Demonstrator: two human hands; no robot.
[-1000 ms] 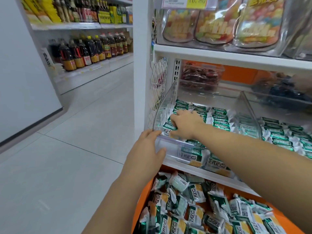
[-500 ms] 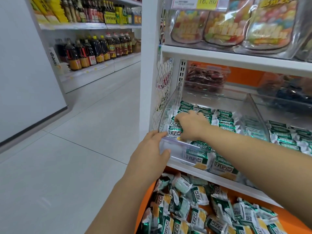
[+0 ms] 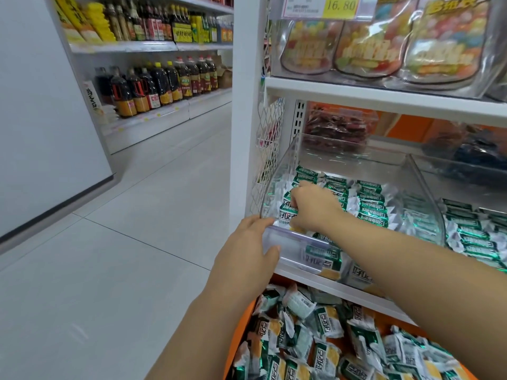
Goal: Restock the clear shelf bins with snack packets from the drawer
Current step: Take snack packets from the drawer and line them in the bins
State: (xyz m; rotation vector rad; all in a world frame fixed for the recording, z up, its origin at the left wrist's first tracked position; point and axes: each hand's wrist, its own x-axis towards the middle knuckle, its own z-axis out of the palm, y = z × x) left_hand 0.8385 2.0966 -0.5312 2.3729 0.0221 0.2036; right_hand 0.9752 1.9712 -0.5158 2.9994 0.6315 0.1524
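Observation:
A clear shelf bin (image 3: pixel 277 171) on the white shelf holds rows of green-and-white snack packets (image 3: pixel 370 207). My left hand (image 3: pixel 247 256) grips the bin's front left corner, thumb on its front wall. My right hand (image 3: pixel 312 207) reaches over the front wall into the bin, and its fingers pinch one snack packet (image 3: pixel 286 213) standing upright at the front left. Below the shelf, an open orange drawer (image 3: pixel 237 344) is heaped with loose packets (image 3: pixel 323 344) of the same kind.
A second clear bin (image 3: pixel 472 231) of similar packets sits to the right. Bags of coloured sweets (image 3: pixel 378 42) hang above the upper shelf (image 3: pixel 384 97). A white upright post (image 3: pixel 244 105) stands left of the bin. Across the tiled aisle (image 3: pixel 123 242), shelves carry dark bottles (image 3: pixel 153 86).
My right hand has lifted a packet upright at the bin's front left corner. My left hand stays on the bin's corner. The view has shifted slightly closer.

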